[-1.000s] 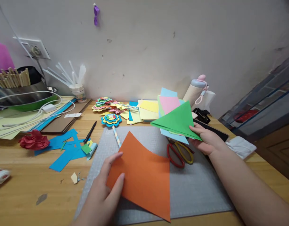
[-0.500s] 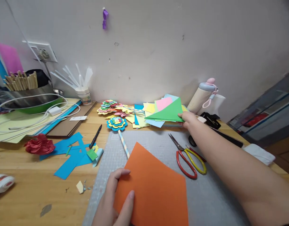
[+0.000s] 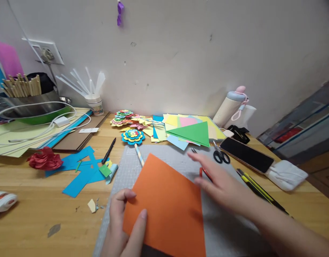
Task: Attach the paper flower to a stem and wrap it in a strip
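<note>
A sheet of orange paper (image 3: pixel 167 203) is held tilted over the grey cutting mat (image 3: pixel 128 160). My left hand (image 3: pixel 123 221) grips its left side, thumb on the face. My right hand (image 3: pixel 220 182) is open beside the sheet's right edge, fingers apart, holding nothing. It covers most of the large scissors; a bit of their red handle (image 3: pixel 205 174) shows. Behind the sheet lies a layered paper flower (image 3: pixel 133 137) with a striped stem, partly covered. Green paper (image 3: pixel 193 132) rests on a pile of coloured sheets by the wall.
To the right are small black-handled scissors (image 3: pixel 221 156), a phone (image 3: pixel 247 154), a yellow-black cutter (image 3: pixel 260 189) and a tilted bottle (image 3: pixel 228 107). Leftward lie blue paper scraps (image 3: pixel 78 184), crumpled red paper (image 3: pixel 45 159) and a black pen (image 3: pixel 109 150). A cup of white sticks (image 3: pixel 95 105) stands behind.
My right hand has let go of the green paper on the pile and come back toward the orange sheet. The left hand still holds that sheet, shifted slightly left.
</note>
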A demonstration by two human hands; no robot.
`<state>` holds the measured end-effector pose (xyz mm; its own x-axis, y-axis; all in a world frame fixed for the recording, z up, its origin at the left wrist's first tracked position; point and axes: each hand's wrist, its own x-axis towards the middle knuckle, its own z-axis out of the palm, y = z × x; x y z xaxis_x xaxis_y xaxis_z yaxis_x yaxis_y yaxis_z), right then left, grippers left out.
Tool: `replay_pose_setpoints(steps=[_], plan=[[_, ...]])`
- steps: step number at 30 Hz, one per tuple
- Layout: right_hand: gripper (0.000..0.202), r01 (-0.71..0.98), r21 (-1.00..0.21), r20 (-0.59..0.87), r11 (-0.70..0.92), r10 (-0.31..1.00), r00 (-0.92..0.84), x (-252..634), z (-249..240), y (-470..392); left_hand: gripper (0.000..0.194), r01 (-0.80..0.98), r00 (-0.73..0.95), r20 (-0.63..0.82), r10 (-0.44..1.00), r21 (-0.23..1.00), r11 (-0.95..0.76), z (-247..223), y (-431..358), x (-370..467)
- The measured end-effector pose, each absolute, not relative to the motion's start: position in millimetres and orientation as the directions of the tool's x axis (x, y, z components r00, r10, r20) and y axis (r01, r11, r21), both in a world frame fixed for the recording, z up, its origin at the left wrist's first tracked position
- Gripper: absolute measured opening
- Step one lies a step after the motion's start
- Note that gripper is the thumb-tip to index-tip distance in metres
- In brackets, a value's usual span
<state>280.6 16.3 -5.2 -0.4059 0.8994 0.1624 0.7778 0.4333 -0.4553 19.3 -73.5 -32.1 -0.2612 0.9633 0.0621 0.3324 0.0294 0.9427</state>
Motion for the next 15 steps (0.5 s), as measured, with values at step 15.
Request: replay_pose_setpoints(steps=[15], plan=[[0.042,0.913,-0.291,-0.169,0.285,0.924,-0.342,337,-30,-8,0.03,0.308,-0.125,0.224,0.966,0.935,-0.177,-24,-79,18]])
